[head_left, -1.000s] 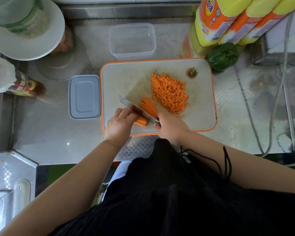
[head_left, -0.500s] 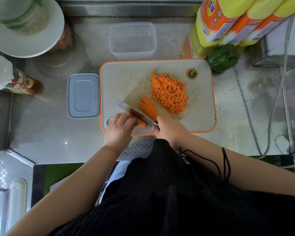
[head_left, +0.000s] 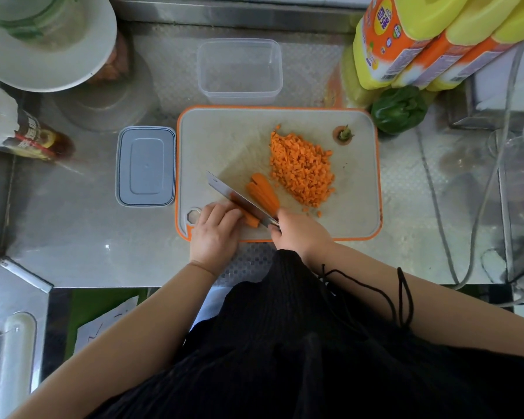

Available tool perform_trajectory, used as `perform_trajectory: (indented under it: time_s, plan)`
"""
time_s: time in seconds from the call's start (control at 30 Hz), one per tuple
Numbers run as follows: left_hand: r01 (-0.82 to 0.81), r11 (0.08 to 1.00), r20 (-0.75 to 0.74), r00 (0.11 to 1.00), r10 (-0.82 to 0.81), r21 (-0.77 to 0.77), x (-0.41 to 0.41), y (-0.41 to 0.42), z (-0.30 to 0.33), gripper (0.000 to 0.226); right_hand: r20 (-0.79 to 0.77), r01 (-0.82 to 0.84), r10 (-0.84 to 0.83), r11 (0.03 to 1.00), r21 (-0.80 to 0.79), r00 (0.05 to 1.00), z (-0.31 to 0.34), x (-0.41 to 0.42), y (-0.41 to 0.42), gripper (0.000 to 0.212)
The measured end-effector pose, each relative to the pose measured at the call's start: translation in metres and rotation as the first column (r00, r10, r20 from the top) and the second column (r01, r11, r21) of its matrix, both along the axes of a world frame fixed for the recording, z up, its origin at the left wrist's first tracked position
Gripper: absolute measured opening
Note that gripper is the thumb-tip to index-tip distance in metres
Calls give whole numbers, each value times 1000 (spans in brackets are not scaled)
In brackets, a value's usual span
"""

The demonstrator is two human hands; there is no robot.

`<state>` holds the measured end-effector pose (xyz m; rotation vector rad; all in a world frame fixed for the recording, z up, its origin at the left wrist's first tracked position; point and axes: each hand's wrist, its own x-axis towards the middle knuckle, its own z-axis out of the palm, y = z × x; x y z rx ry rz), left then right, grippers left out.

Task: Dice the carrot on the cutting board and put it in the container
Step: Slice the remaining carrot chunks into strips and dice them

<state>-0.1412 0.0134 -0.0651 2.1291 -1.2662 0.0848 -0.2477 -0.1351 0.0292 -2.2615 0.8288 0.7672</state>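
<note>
Grey lid (head_left: 146, 165): flat on the steel surface (head_left: 82, 225), just left of the cutting board (head_left: 224, 137). Left hand (head_left: 215, 234): fingers curled down over carrot sticks (head_left: 251, 220) at the board's near edge. Knife (head_left: 239, 199): blade lies diagonally across the sticks, beside the left hand's fingers. Clear container (head_left: 239, 69): behind the board, nothing in it. Right hand (head_left: 300, 234): fingers wrapped round the knife handle. Diced carrot (head_left: 301, 167): heaped right of centre on the board. Carrot top (head_left: 343, 135): far right corner. Green pepper (head_left: 398, 108): beside that corner.
</note>
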Motion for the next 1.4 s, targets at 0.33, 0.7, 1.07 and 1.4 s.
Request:
perform_trajectory:
  time_s: [0.33, 0.7, 1.07, 1.4]
  plan:
    - [-34, 999, -12, 999, 34, -24, -4, -2, -7, 12, -4, -92, 92, 995, -47, 996, 24, 6, -4, 24]
    - [-34, 999, -28, 999, 33, -18, -2, -1, -9, 8, -82, -181, 176, 982, -52, 981, 24, 22, -5, 25]
    - [-35, 999, -16, 999, 35, -23, -2, -1, -10, 8, -85, -102, 100, 994, -26, 991, 11, 24, -1, 27]
    - [-47, 998, -8, 999, 46, -35, -2, -1, -8, 13, -7, -44, 44, 999, 17, 999, 11, 18, -17, 38]
